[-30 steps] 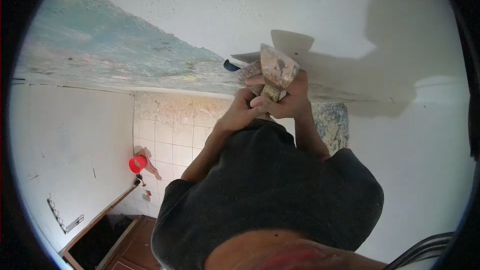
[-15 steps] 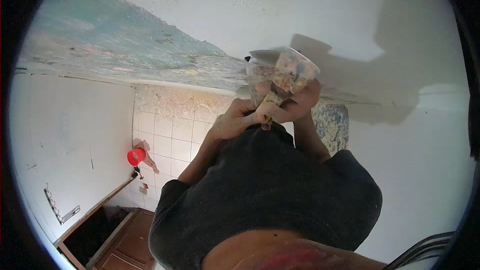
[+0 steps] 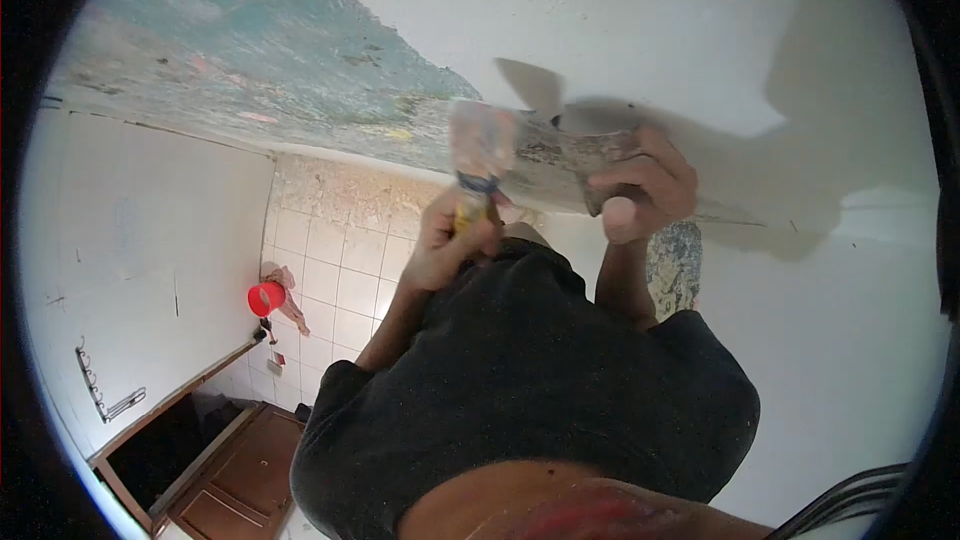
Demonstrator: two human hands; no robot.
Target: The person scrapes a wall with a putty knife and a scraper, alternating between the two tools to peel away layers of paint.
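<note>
Dark cloth, the wearer's shirt (image 3: pixel 560 370), fills the bottom middle of the frame, and black cables (image 3: pixel 850 495) curve in at lower right; a sleeve catching on them could tug an arm off line. Beyond, at mid-frame, the two hands are apart. The left hand (image 3: pixel 447 245) is closed round the yellow handle of a scraper (image 3: pixel 484 140), its mottled blade pointing to the top of the frame and blurred, probably by motion. The right hand (image 3: pixel 648 185), right of centre, grips a grimy flat tool (image 3: pixel 590 158), thumb nearer the body and fingers across it. With the two so near each other, a fast swing of the scraper might knock the flat tool or nick the right fingers, and a loose grip there could let it tip and shed residue onto the shirt. Whether either edge touches the wall (image 3: pixel 640 30) cannot be told; pressed at a steep angle, a corner might gouge the white coat where it meets the green patch (image 3: pixel 250 30), upper left. Farther off, at left, a red container (image 3: pixel 266 298) sits by pale tiles (image 3: pixel 338 285), well clear of both tools.
</note>
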